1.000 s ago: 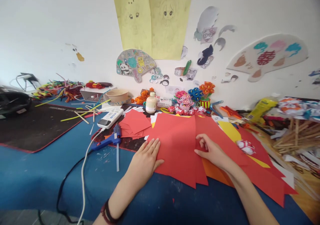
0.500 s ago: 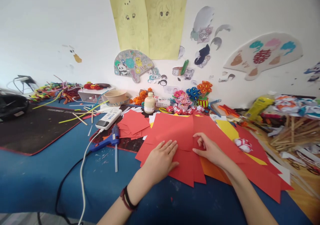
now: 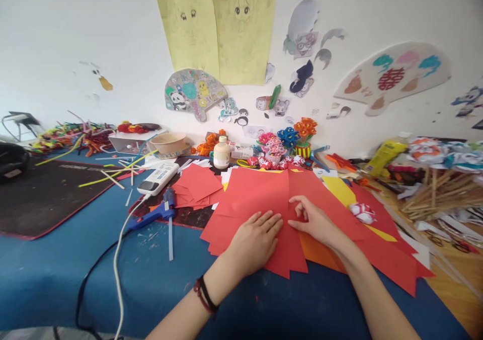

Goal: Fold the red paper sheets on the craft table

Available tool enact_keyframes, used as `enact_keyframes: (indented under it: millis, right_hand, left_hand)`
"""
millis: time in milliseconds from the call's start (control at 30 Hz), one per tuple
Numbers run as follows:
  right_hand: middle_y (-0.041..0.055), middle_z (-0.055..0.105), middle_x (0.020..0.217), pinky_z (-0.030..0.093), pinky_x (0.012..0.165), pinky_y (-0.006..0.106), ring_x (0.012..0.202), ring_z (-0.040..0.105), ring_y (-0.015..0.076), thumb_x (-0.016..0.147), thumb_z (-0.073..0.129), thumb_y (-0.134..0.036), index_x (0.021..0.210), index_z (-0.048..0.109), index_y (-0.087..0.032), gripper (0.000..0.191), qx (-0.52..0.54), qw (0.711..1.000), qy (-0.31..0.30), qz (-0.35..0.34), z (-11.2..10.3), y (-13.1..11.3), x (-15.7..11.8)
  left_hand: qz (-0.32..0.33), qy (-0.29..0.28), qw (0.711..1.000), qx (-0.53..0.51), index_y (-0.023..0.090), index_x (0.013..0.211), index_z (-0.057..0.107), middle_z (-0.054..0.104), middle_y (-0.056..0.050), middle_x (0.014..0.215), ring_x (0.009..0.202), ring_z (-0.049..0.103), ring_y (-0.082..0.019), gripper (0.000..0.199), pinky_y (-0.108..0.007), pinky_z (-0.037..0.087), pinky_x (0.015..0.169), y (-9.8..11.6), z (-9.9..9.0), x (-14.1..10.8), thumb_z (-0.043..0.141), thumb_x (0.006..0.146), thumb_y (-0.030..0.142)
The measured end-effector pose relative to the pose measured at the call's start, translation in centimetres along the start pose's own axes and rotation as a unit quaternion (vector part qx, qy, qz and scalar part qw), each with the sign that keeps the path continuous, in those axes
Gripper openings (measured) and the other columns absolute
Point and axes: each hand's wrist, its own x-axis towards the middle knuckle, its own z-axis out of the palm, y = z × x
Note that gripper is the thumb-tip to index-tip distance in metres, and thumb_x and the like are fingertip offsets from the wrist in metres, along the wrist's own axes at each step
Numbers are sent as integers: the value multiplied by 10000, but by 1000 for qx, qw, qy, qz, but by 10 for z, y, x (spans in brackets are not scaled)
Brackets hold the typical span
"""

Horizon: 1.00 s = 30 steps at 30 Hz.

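Red sheet: the top red sheet lies in the middle of the frame on a loose spread of other red paper, with a sheet of orange paper showing at lower right of centre.
Step in hand: this looks like pressing the sheet flat or lining it up; whether it is folded or merely layered, I cannot tell.
Next move: it would seem to call for holding the paper steady under one palm while the other hand squares its right edge.
Left hand: the left hand, below centre, rests palm down on the red paper, fingers extended close together, gripping nothing.
Right hand: the right hand, right of centre, has its thumb and forefinger parted beside the sheet's right edge, other fingers curled; no pinch shows.
Paper to hands: the sheet reaches up the frame from the left fingers, its right edge just beside the right fingertips.
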Motion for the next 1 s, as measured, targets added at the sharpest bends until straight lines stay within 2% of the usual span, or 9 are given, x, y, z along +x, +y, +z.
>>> enact_keyframes:
  millis: [367, 467, 533, 567, 633, 733, 867, 1000]
  right_hand:
    - [-37, 485, 750, 420, 620, 291, 620, 484, 153, 777, 606, -311, 1161, 473, -257, 410, -18, 1000, 4, -3, -2, -2, 0]
    - [-11, 539, 766, 427, 655, 308, 666, 533, 179, 809, 575, -318, 1185, 496, -252, 389, -71, 993, 88, -14, 0, -11, 0]
    - [9, 560, 769, 423, 679, 316, 718, 560, 201, 826, 573, -340, 1109, 537, -241, 302, -112, 982, 147, -40, 4, -20, 0]
    - [13, 564, 752, 417, 667, 312, 714, 564, 203, 834, 574, -356, 1034, 555, -236, 234, -125, 979, 150, -51, 8, -25, 0]
    - [9, 573, 704, 398, 617, 296, 656, 559, 189, 860, 554, -381, 876, 558, -235, 147, -125, 985, 101, -65, 15, -33, 0]
    - [7, 616, 702, 387, 599, 290, 634, 568, 177, 905, 493, -394, 775, 544, -235, 212, -109, 991, 32, -70, 23, -38, 2]
    - [16, 643, 756, 380, 627, 295, 682, 588, 186, 934, 449, -367, 799, 545, -234, 213, -127, 989, 17, -75, 25, -38, 4]
    - [21, 601, 706, 320, 582, 288, 653, 557, 195, 917, 501, -394, 747, 489, -229, 237, -215, 973, 31, -73, 31, -41, 6]
  left_hand:
    - [-9, 22, 1000, 8, 195, 1446, 382, 394, -28, 1507, 1396, 344, -212, 467, -411, 288, 1134, 3, 5, 0, 276, 1003, 298]
    - [-10, 19, 1000, 16, 187, 1446, 383, 396, -39, 1505, 1395, 346, -219, 471, -413, 285, 1137, 3, 4, 0, 274, 1001, 296]
    - [-9, 20, 1000, 14, 175, 1448, 377, 402, -46, 1502, 1396, 343, -220, 476, -409, 278, 1142, 3, 3, -1, 263, 1001, 291]
    - [-9, 21, 1000, 11, 168, 1451, 372, 407, -49, 1500, 1398, 339, -219, 479, -404, 277, 1145, 4, 3, -1, 257, 1002, 289]
    - [-12, 23, 1000, 6, 150, 1455, 362, 419, -60, 1491, 1403, 330, -215, 485, -388, 283, 1145, 5, 3, -1, 253, 1003, 286]
    - [-25, 21, 999, 11, 130, 1462, 345, 422, -87, 1487, 1412, 314, -214, 490, -376, 307, 1136, 8, 6, 0, 254, 1001, 271]
    - [-70, 15, 997, 29, 72, 1456, 344, 395, -134, 1496, 1405, 323, -258, 509, -393, 340, 1120, 12, 10, -2, 273, 995, 278]
    - [-138, 20, 989, 47, 55, 1438, 376, 395, -161, 1489, 1394, 340, -289, 525, -423, 368, 1106, 12, 13, -12, 312, 987, 315]
